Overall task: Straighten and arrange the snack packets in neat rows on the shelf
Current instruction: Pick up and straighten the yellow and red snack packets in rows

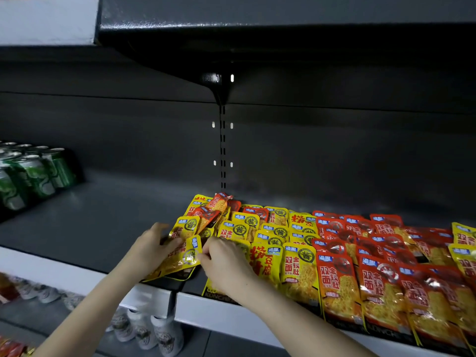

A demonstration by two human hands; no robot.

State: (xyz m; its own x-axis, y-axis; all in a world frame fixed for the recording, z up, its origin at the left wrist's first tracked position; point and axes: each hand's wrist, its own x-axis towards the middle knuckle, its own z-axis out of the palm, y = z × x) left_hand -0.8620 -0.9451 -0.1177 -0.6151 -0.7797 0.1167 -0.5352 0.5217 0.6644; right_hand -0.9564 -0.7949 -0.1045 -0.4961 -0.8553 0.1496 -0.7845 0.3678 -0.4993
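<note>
Yellow snack packets [298, 271] and red snack packets [381, 284] lie in overlapping rows on the dark shelf [103, 222]. At the rows' left end a loose heap of mixed packets [211, 212] lies askew. My left hand [152, 249] grips the left edge of a tilted yellow packet [183, 258] at the shelf's front. My right hand [226, 264] pinches that packet's right edge, its palm lying over another yellow packet below.
Green drink cans [33, 173] stand at the shelf's far left. White bottles [154, 331] stand on the shelf below. A dark shelf overhead [257, 34] hangs close above. A slotted upright [222, 150] runs down the back wall.
</note>
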